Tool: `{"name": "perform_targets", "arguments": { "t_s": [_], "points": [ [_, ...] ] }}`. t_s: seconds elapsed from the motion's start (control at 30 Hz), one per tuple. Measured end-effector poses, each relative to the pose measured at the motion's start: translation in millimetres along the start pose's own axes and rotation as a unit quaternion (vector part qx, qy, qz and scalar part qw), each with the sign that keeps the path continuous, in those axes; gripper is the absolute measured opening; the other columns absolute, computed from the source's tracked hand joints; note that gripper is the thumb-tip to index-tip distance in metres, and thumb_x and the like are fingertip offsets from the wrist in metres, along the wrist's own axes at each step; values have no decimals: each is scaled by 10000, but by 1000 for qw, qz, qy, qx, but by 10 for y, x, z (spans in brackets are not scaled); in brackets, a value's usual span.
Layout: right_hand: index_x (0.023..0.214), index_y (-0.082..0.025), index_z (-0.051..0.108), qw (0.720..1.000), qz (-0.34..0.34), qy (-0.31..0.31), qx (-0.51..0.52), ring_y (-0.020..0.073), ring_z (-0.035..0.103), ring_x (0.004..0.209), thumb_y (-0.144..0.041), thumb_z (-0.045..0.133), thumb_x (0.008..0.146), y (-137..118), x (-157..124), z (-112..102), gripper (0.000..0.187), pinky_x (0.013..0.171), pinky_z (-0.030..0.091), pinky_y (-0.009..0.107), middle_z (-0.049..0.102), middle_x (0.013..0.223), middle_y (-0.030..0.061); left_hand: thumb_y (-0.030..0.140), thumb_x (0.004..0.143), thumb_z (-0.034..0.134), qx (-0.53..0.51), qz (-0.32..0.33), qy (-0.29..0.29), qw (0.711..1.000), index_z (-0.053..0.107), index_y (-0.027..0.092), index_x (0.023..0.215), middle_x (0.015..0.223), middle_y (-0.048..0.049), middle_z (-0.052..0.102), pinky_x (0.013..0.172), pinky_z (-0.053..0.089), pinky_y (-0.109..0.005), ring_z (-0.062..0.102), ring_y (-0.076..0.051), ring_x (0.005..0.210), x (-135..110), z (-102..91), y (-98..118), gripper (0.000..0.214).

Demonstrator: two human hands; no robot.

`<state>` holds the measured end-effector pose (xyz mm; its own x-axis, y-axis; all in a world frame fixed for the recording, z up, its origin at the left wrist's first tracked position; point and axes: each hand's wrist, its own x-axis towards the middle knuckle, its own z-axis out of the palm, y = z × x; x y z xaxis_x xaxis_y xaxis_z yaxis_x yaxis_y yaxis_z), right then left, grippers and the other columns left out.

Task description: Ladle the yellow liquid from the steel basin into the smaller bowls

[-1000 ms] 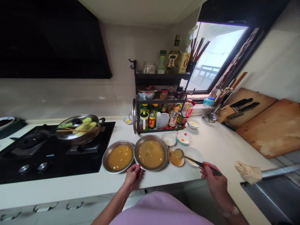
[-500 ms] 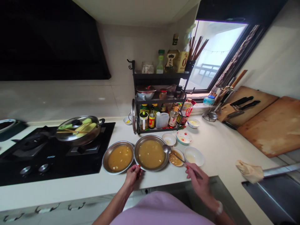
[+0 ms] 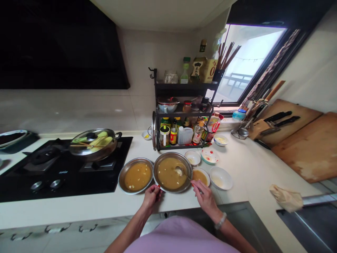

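My left hand [image 3: 152, 196] pinches the near left rim of a round metal bowl [image 3: 173, 192] filled with cloudy brown liquid and pale bits. In my right hand [image 3: 206, 197] is the handle of a metal spoon [image 3: 179, 171], its head down at the liquid in that bowl. A second metal bowl [image 3: 121, 188] of similar liquid stands directly to the left. Just right of the spoon, a small white bowl [image 3: 207, 179] contains thicker brown sauce, partly behind my right hand.
White bowls [image 3: 228, 182] and a red-dotted bowl [image 3: 210, 158] stand at the right. Behind is a black rack [image 3: 181, 85] of bottles and jars. A lidded pan [image 3: 93, 146] sits on the black hob [image 3: 86, 186]. Cutting boards [image 3: 310, 147] lean by the window.
My right hand has moved left and slightly up, taking the spoon from the bowl's right edge into its liquid. The left hand stays at the rim. The view has shifted slightly.
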<state>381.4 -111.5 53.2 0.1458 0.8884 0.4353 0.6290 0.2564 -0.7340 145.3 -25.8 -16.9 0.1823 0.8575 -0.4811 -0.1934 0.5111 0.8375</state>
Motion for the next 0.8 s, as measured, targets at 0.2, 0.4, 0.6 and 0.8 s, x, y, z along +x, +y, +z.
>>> {"name": "perform_targets", "arguments": {
  "t_s": [0.2,0.4,0.6,0.8],
  "points": [
    [976,-199,659,994,90,25,49,153,619,591,-381,475,873,66,-61,40,279,477,532,250,654,817,79,520,502,739,-5,-1,-4,1000,486,173,600,541,28,556,419,315,-186,432,-61,436,19,-12,-24,440],
    [918,-124,628,941,246,145,181,135,552,429,-518,575,772,125,-27,10,424,412,475,245,585,526,3,523,480,752,-8,-4,3,1000,494,171,602,539,26,562,419,318,-186,440,-64,438,-2,3,6,452],
    [871,-127,614,895,293,209,263,135,544,431,-517,689,658,64,17,-79,451,383,435,229,598,505,-2,523,485,746,-5,0,4,1000,480,173,592,540,30,562,420,327,-188,438,-61,430,-10,7,10,453],
    [832,-144,616,876,304,230,297,134,542,448,-463,731,630,1,19,-187,395,382,423,225,612,512,-1,527,491,744,-9,3,-1,1000,491,169,600,537,27,563,416,320,-182,436,-59,435,2,1,-5,452]
  ]
}}
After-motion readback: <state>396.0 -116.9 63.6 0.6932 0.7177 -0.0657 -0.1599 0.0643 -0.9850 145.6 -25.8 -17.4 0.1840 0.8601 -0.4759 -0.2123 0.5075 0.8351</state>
